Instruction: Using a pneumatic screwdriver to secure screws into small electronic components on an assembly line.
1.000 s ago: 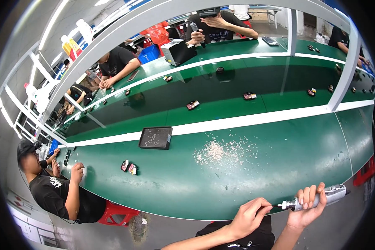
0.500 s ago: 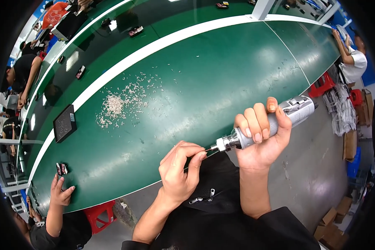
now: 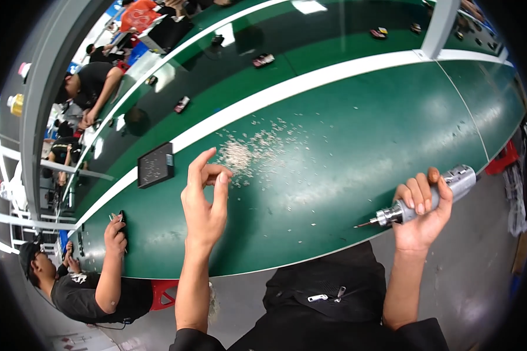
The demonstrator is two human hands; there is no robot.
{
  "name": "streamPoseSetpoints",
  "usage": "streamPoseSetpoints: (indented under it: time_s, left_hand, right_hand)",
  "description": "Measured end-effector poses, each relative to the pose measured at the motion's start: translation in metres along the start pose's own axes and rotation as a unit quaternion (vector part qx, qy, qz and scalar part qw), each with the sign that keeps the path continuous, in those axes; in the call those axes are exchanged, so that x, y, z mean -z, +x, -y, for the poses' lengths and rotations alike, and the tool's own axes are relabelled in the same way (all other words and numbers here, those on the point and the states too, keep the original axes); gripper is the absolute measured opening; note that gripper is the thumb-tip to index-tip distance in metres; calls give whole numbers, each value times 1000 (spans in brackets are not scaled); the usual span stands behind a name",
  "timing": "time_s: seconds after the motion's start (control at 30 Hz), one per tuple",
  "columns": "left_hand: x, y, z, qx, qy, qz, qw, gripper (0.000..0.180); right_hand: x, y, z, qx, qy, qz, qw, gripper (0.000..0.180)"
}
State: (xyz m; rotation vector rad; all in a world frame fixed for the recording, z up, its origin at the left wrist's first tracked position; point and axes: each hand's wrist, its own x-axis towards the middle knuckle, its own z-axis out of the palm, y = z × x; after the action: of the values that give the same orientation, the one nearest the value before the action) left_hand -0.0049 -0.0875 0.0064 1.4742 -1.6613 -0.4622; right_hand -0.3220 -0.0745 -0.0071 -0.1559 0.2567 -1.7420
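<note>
My right hand (image 3: 423,206) grips a silver-grey electric screwdriver (image 3: 461,180) around its body. A thin bit (image 3: 366,224) sticks out of its tip, pointing left over the table's near edge. My left hand (image 3: 205,202) is raised over the green table with its index finger stretched out and its thumb apart from it; nothing shows in it. Just beyond the left fingertips lies a heap of tiny pale slender pieces (image 3: 238,155), too small to name surely. More of them are scattered to the right.
A black shallow tray (image 3: 156,165) holding tiny pieces sits left of the heap. At the left, a co-worker (image 3: 93,292) holds a small dark item at the table. Beyond a white rail (image 3: 287,88), small dark parts (image 3: 263,59) rest on a second green surface. A grey post (image 3: 441,29) stands at the back.
My left hand has left the screwdriver bit and moved left toward the heap, its fingers opening. The screwdriver stays in my right hand, now lower in view. The view has turned left.
</note>
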Motion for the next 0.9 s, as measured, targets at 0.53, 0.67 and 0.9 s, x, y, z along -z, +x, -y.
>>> streamPoseSetpoints:
  time_s: [0.53, 0.67, 0.9]
  left_hand:
    - [58, 181, 171, 150, 469, 2, 871, 55]
    - [65, 184, 182, 72, 449, -3, 891, 43]
    - [77, 172, 180, 118, 324, -31, 938, 38]
  right_hand:
    - [27, 10, 2, -32, 11, 5, 999, 11]
    - [28, 9, 4, -29, 7, -3, 1000, 11]
    - [26, 10, 5, -51, -7, 21, 998, 11]
